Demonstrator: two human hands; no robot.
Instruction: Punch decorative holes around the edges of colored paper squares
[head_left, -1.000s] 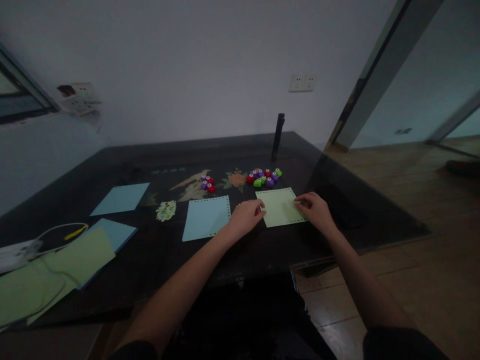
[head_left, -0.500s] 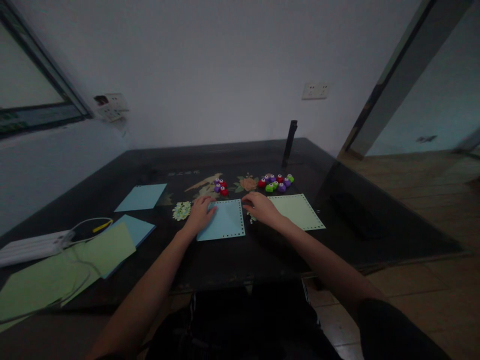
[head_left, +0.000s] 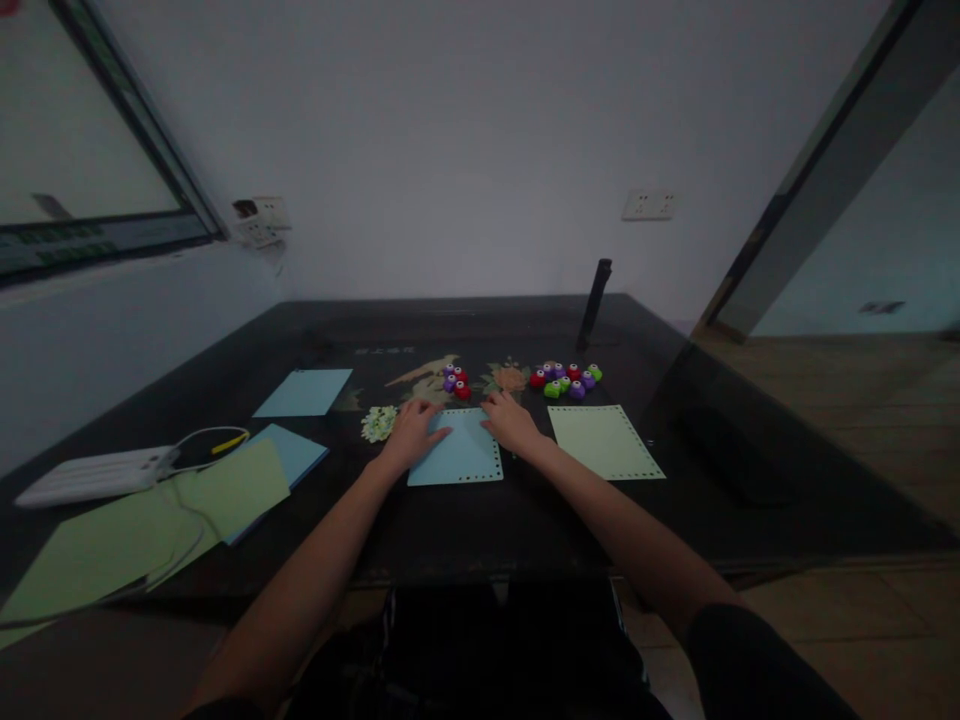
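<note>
— Both hands are now on the blue punched sheet [head_left: 459, 456]; one second ago they were resting on the green punched sheet [head_left: 604, 442], which lies alone now at the right of centre. What do you see, from the biggest thing down?

— First the dark table [head_left: 480, 530], which fills the middle of the frame. At the lower left lie large green papers [head_left: 142, 525] with a blue paper [head_left: 289, 455] under them, and a white cable crosses over them. Beside, at the left edge, is a white flat device [head_left: 90, 476]. Another blue sheet [head_left: 304, 392] lies a bit higher, left of centre.

— And the hands?

— The left hand [head_left: 411, 434] lies flat on the left upper corner of the blue punched sheet, fingers stretched, gripping nothing. The right hand [head_left: 511, 423] presses on the right upper corner, also open and flat; it holds nothing. The sheet is flat on the table, in the centre of the frame, between the two hands.

— What is around it?

— Just left of the left hand is a small pile of pale paper bits [head_left: 378, 423]. Above the sheet are a few red and purple small punches [head_left: 455, 381]. More punches [head_left: 566, 379], red, purple and green, stand in a cluster above the green punched sheet. A black upright stick [head_left: 594, 305] stands behind them, near the wall.
</note>
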